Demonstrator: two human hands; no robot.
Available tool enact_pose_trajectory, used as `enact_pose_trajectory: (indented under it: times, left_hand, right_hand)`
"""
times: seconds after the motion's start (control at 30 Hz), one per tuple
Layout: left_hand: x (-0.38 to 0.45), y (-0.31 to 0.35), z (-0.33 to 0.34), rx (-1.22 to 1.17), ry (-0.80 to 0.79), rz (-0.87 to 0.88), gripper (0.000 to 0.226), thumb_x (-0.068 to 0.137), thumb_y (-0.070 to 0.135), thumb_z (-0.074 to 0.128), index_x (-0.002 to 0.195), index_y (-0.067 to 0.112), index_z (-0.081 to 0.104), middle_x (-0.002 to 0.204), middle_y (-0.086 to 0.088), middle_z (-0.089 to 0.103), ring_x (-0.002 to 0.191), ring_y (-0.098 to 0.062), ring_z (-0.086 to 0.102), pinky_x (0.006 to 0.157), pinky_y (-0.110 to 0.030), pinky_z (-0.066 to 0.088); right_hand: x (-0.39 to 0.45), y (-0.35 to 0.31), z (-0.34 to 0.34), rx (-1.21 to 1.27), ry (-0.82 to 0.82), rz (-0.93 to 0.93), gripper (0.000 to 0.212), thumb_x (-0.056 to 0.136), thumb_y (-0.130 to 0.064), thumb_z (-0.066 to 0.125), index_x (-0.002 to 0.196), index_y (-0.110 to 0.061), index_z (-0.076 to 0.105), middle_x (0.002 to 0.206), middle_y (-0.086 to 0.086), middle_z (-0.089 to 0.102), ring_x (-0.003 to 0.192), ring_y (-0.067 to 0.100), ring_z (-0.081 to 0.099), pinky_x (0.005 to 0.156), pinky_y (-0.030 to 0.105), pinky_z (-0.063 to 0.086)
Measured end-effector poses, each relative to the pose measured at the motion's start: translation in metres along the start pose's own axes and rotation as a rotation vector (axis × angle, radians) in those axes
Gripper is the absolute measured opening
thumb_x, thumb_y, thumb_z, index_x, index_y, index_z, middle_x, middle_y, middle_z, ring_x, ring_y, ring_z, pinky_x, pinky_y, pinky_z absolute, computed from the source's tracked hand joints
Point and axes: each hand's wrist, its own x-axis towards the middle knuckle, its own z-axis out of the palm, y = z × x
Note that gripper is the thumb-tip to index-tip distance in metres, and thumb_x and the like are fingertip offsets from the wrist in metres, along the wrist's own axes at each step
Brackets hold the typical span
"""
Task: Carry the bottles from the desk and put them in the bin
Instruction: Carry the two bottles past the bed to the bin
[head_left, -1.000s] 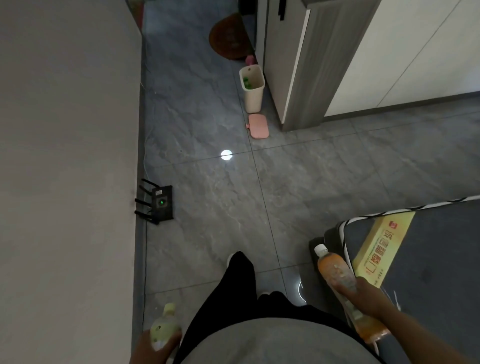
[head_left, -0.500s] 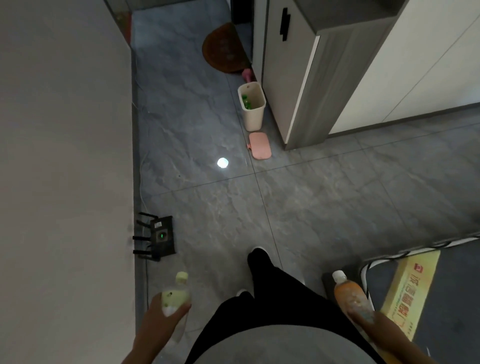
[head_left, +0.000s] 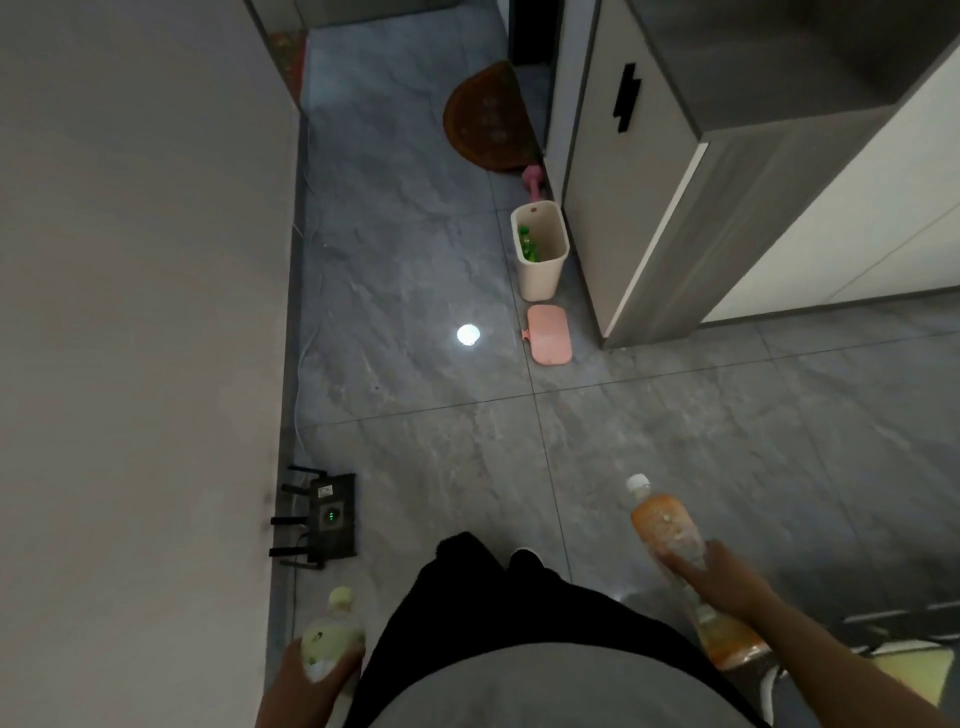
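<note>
My left hand (head_left: 311, 680) at the bottom left is shut on a pale green bottle (head_left: 332, 631) with its cap pointing away from me. My right hand (head_left: 722, 579) at the lower right grips an orange bottle (head_left: 670, 535) with a white cap, held at a slant. The cream bin (head_left: 543, 270) stands open on the grey floor well ahead, against a grey cabinet, with green bottles visible inside it. Both hands are far from the bin.
A pink lid (head_left: 549, 335) lies on the floor just in front of the bin. A black router (head_left: 324, 517) sits by the left wall (head_left: 140, 312). A brown mat (head_left: 485, 119) and a pink item (head_left: 532, 182) lie beyond the bin. The grey cabinet (head_left: 670, 182) fills the right.
I have walked forward: the bin and lid are nearer and lower in view. The dark surface with the yellow box has slid out to the bottom right. Both bottles stay in my hands.
</note>
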Motion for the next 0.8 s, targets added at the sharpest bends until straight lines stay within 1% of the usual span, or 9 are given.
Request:
enact_pose_trajectory:
  times: [0.1,0.2,0.3,0.37,0.43,0.47,0.6,0.73,0.8]
  left_hand:
    - [0.017,0.023,-0.011,0.008,-0.038,-0.035,0.052,0.078,0.02,0.074,0.125,0.008,0.057,0.126,-0.022,0.059,0.116,-0.032,0.056,0.096,-0.032,0.039]
    - [0.043,0.049,-0.025,-0.008,-0.034,-0.027,0.055,0.077,0.023,0.075,0.127,0.01,0.057,0.125,-0.02,0.06,0.114,-0.031,0.057,0.091,-0.029,0.039]
    - [0.071,0.079,-0.043,0.0,-0.02,-0.047,0.065,0.073,0.033,0.076,0.128,0.007,0.054,0.127,-0.021,0.058,0.114,-0.032,0.056,0.096,-0.032,0.039]
    - [0.087,0.098,-0.055,0.006,-0.013,0.009,0.064,0.069,0.034,0.08,0.123,0.009,0.057,0.114,-0.016,0.063,0.102,-0.029,0.059,0.091,-0.033,0.041]
    - [0.102,0.122,-0.067,0.019,-0.014,0.088,0.046,0.071,0.029,0.08,0.112,0.019,0.062,0.095,-0.004,0.065,0.092,-0.023,0.059,0.08,-0.029,0.041]
    - [0.112,0.134,-0.072,0.024,-0.006,0.126,0.04,0.07,0.029,0.08,0.106,0.023,0.062,0.091,0.0,0.064,0.09,-0.022,0.059,0.076,-0.028,0.04]
    - [0.143,0.176,-0.083,0.1,0.048,0.138,0.049,0.069,0.038,0.079,0.108,0.026,0.051,0.095,-0.002,0.052,0.09,-0.024,0.055,0.076,-0.03,0.036]
    - [0.168,0.208,-0.088,0.083,0.041,0.199,0.043,0.068,0.033,0.081,0.096,0.031,0.049,0.075,0.014,0.051,0.066,-0.008,0.049,0.063,-0.028,0.036]
    - [0.179,0.22,-0.089,0.09,0.063,0.192,0.043,0.068,0.03,0.082,0.1,0.029,0.053,0.08,0.007,0.055,0.073,-0.015,0.054,0.069,-0.029,0.038]
  right_hand:
    - [0.013,-0.028,-0.008,-0.036,-0.017,0.014,0.066,0.08,-0.056,0.061,0.117,-0.003,0.051,0.112,0.018,0.064,0.082,0.026,0.055,0.071,0.031,0.039]
    - [0.027,-0.049,-0.008,-0.038,-0.026,0.037,0.064,0.079,-0.055,0.062,0.114,-0.003,0.053,0.103,0.015,0.064,0.082,0.026,0.056,0.071,0.031,0.04]
    - [0.038,-0.066,-0.008,-0.033,-0.021,0.074,0.06,0.08,-0.054,0.063,0.109,-0.002,0.055,0.101,0.015,0.063,0.083,0.026,0.057,0.07,0.029,0.039]
    - [0.045,-0.078,-0.01,-0.009,-0.018,0.089,0.049,0.079,-0.051,0.066,0.092,-0.004,0.061,0.087,0.013,0.066,0.077,0.025,0.06,0.065,0.029,0.041]
    - [0.048,-0.091,-0.011,0.025,-0.007,0.095,0.039,0.078,-0.047,0.069,0.069,-0.009,0.063,0.068,0.009,0.066,0.068,0.026,0.065,0.057,0.027,0.043]
    - [0.05,-0.097,-0.013,0.039,-0.009,0.1,0.038,0.079,-0.046,0.069,0.068,-0.01,0.063,0.066,0.009,0.067,0.066,0.025,0.066,0.057,0.027,0.044]
    - [0.061,-0.112,-0.021,0.072,-0.059,0.146,0.047,0.082,-0.044,0.065,0.091,0.002,0.066,0.088,0.021,0.072,0.077,0.03,0.069,0.067,0.029,0.048]
    - [0.083,-0.137,-0.034,0.121,-0.083,0.19,0.056,0.081,-0.048,0.065,0.1,0.004,0.063,0.097,0.024,0.069,0.089,0.032,0.067,0.075,0.031,0.048]
    - [0.1,-0.157,-0.047,0.12,-0.073,0.182,0.057,0.081,-0.047,0.064,0.103,0.005,0.061,0.099,0.024,0.068,0.09,0.034,0.066,0.077,0.033,0.047]
